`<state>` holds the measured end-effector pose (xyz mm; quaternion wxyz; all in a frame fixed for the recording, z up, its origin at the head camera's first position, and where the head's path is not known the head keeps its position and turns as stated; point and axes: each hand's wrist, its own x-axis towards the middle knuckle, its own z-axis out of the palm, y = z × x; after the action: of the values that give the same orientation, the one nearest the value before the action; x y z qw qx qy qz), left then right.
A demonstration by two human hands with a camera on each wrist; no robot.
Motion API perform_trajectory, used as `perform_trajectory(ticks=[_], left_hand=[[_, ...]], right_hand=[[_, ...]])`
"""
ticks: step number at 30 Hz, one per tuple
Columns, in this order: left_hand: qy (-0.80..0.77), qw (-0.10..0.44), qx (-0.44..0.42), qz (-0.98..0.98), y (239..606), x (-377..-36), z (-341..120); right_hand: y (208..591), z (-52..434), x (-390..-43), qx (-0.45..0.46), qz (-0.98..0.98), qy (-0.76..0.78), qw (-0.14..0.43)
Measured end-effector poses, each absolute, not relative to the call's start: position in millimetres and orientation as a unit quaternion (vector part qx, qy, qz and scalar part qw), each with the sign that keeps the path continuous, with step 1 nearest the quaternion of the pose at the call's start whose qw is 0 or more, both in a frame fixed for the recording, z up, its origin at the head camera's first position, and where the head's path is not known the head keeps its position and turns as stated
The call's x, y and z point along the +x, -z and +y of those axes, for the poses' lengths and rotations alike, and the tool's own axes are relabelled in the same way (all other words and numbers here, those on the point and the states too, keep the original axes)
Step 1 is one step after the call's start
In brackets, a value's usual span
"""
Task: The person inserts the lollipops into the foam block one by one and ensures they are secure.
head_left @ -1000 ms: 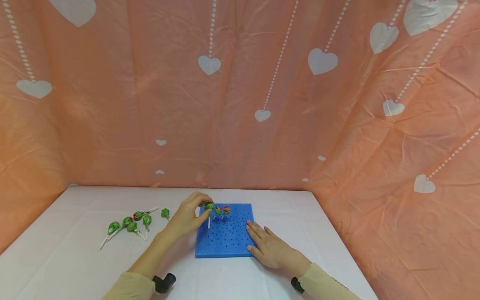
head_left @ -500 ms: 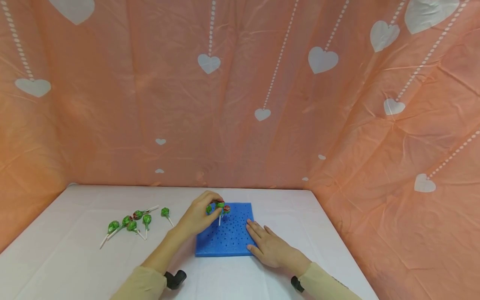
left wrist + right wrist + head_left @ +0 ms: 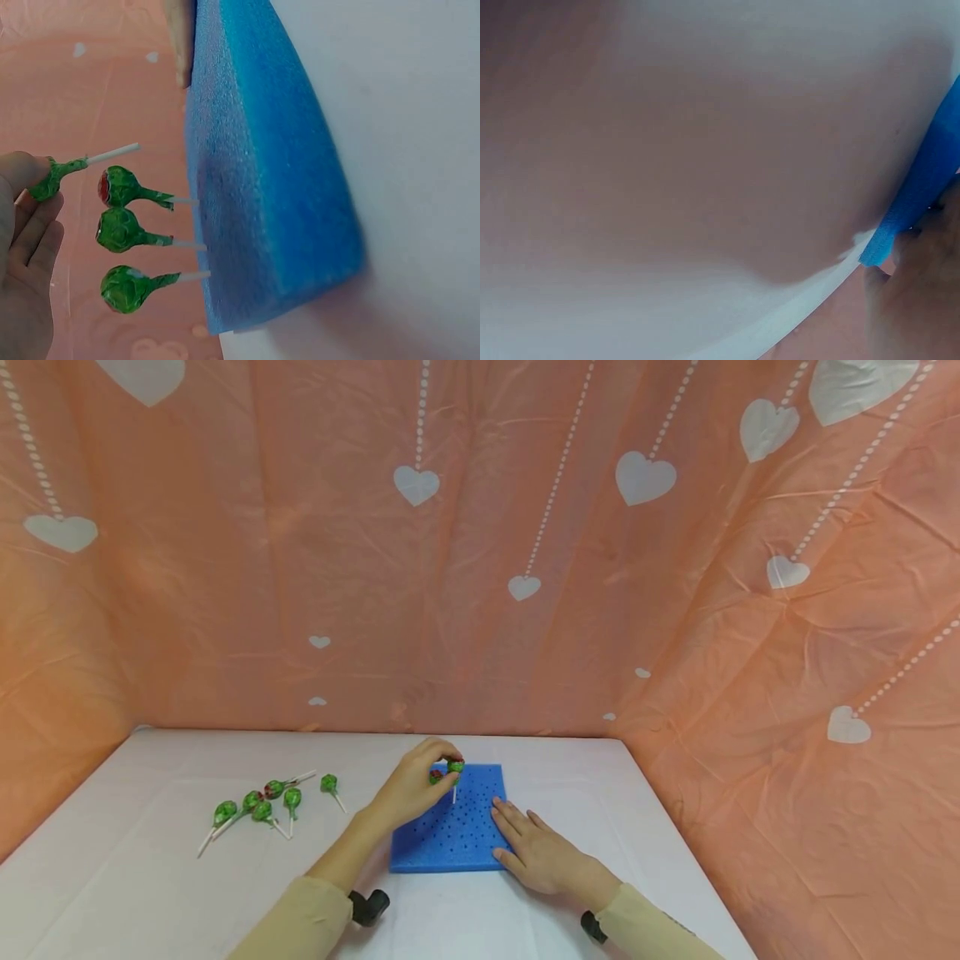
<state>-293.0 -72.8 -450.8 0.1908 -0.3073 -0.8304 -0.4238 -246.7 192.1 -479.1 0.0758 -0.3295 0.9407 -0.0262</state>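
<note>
An orange curtain with white hearts [image 3: 525, 527] closes the back and side edges of the white counter [image 3: 150, 893], and on it a blue foam block [image 3: 450, 839] with many small holes lies near the middle, while loose green lollipops [image 3: 262, 806] lie toward the left edge. The right hand [image 3: 536, 856] rests flat with straight fingers on the right edge of the block, and the left hand [image 3: 412, 787] pinches a green lollipop [image 3: 455, 768] by its head above the far edge of the block. The left wrist view shows three lollipops [image 3: 124, 244] already standing in the foam, which the hand mostly hides in the head view.
</note>
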Motion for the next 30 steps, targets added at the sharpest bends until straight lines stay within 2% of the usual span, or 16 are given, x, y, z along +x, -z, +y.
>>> perform_trajectory(ticks=[13,30], left_hand=[[0.421,0.163,-0.296,-0.842,450,-299,-60],[0.4,0.158,-0.283,-0.857,458,-310,-52]], right_hand=[[481,193,-249,-0.33,0.941,0.024,0.076],[483,194,-249,-0.331,0.94,0.028,0.07]])
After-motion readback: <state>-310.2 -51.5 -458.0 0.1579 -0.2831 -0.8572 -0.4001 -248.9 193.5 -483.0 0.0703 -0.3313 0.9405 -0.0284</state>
